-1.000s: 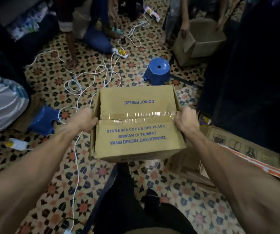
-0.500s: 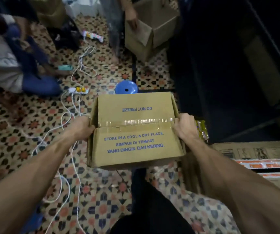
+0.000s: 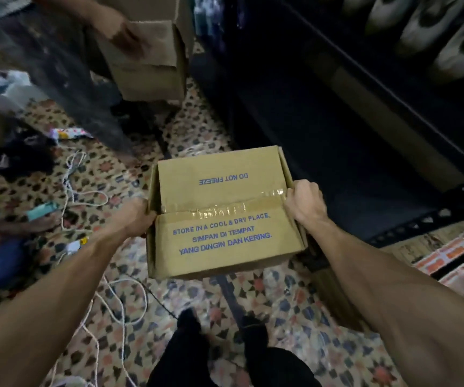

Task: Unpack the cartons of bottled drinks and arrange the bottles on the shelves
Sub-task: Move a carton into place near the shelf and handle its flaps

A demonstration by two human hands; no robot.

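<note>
Carton [image 3: 222, 216], taped shut; judged heavy, rigid. Grip: left hand [image 3: 134, 216], right hand [image 3: 305, 203] clamped on opposite sides.

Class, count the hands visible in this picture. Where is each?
3. The left hand grips the taped carton's left side, the right hand its right side; another person's hand touches a second carton at top. Others may be hidden.

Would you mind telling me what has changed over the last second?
The carton was carried right, toward the dark shelves, which now fill the view's right side; the blue stool has left view. Unchanged: the left grip and right grip hold the carton's sides, and its tape stays in place.
</note>
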